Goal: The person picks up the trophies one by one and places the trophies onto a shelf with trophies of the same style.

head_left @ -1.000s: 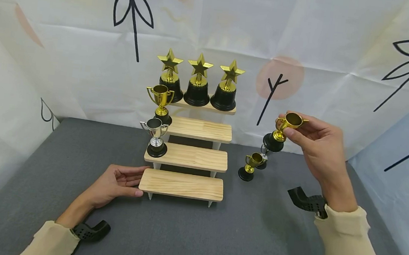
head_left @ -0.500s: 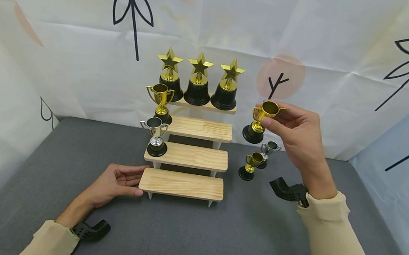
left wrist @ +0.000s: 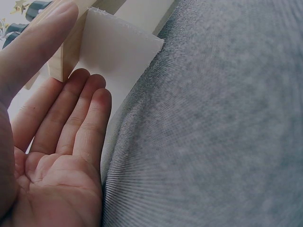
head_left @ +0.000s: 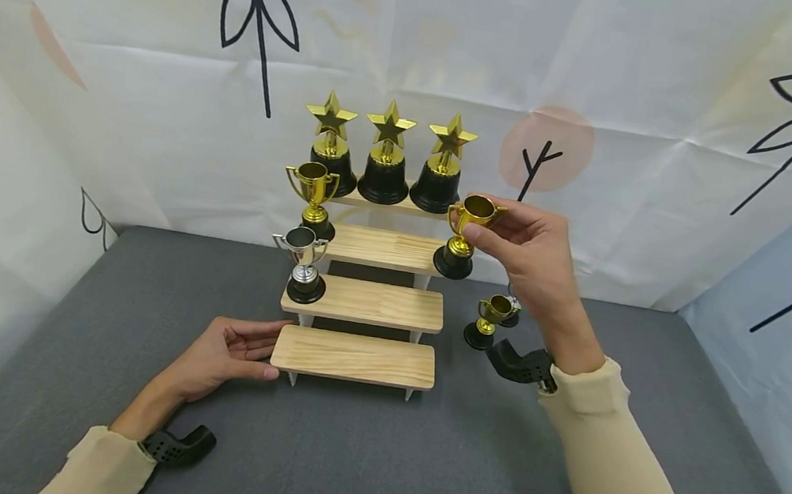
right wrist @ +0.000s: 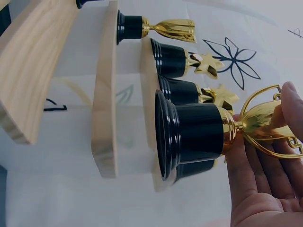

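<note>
My right hand (head_left: 536, 254) pinches a gold trophy cup (head_left: 454, 261) by its bowl, between thumb and fingers. The cup is upright, its black base beside the right end of the stand's second-highest step; in the right wrist view the base (right wrist: 196, 130) is apart from the step (right wrist: 105, 118). My left hand (head_left: 228, 354), fingers straight, touches the left end of the lowest step (head_left: 355, 357) of the wooden display stand. Another gold cup (head_left: 314, 186) stands at the left of the second-highest step, and a silver cup (head_left: 303, 253) one step below.
Three gold star trophies (head_left: 386, 157) line the top step. A small gold cup (head_left: 485, 325) stands on the grey tabletop (head_left: 373, 462) right of the stand, a silver cup (head_left: 510, 317) mostly hidden behind it. A white patterned cloth (head_left: 445, 59) hangs behind the stand.
My right hand has carried the gold trophy cup leftward, from above the cups on the table to the right end of the stand. My left hand has stayed in place.
</note>
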### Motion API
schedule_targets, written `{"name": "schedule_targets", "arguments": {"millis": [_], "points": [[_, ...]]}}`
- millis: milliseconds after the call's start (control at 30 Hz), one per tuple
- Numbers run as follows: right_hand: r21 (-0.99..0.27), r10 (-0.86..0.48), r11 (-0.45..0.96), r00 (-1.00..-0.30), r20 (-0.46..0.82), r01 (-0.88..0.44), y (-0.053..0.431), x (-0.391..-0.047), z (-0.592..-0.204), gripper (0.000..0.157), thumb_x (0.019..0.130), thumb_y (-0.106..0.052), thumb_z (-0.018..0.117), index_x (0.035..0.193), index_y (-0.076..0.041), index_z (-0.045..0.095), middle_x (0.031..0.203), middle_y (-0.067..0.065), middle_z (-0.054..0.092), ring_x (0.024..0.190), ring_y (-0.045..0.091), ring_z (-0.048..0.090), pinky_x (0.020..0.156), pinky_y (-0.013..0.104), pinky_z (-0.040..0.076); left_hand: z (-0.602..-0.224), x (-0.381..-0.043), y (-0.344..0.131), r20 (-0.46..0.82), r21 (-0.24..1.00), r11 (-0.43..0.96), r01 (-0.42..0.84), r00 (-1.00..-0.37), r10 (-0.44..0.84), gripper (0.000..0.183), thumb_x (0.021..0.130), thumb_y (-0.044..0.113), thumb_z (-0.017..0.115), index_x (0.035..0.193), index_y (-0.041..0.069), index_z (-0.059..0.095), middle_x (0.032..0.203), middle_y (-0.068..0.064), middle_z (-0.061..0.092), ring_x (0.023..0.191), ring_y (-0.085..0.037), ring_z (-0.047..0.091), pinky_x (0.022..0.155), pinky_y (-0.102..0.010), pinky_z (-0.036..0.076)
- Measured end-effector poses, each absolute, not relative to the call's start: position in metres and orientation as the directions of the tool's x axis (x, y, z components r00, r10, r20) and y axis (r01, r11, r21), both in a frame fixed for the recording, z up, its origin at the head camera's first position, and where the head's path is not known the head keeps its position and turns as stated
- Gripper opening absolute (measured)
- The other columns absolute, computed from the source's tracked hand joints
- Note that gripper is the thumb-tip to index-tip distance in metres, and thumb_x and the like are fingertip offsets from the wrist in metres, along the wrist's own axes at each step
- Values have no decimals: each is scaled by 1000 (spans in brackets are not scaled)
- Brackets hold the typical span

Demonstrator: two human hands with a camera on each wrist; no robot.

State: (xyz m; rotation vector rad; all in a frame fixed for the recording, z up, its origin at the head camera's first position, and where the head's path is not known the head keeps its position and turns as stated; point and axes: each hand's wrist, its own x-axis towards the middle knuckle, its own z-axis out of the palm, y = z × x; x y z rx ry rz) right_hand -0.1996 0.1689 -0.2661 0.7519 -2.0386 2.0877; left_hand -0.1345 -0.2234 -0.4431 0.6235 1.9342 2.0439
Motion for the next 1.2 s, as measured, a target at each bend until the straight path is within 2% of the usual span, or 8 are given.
{"name": "schedule_targets", "arguments": {"millis": [267,500,833,1200], "points": [[-914,-245,-140,-881,405,-381,153,-206,-269,35,91,11,69,125,11,65,107,9,75,100,22,72,95,35,60,-444,-134,-224,130,992,-67,111,-875,466,74,79,-13,79,141,-23,39,144,-40,42,124,-15,61,101,-33,52],[-921,-240,-110,-889,390,-374,141,-213,-270,36,92,7,71,127,10,65,108,9,75,102,22,72,96,36,59,-445,-135,-224,135,991,-71,115,-875,465,74,79,-13,79,141,-23,40,144,-36,46,124,-15,61,101,-34,52],[-928,-230,-108,-899,373,-358,124,-220,-269,37,91,7,72,127,10,65,105,5,74,98,19,71,86,32,62,-446,-136,-225,137,990,-80,113,-872,470,74,79,-13,79,141,-23,39,144,-34,47,124,-16,61,101,-34,53],[-930,-263,-143,-893,366,-338,110,-225,-272,38,90,8,72,127,10,65,104,7,74,97,20,71,88,35,62,-444,-135,-224,124,992,-68,104,-879,461,75,79,-13,79,141,-23,40,144,-38,44,123,-16,61,101,-34,53]]}}
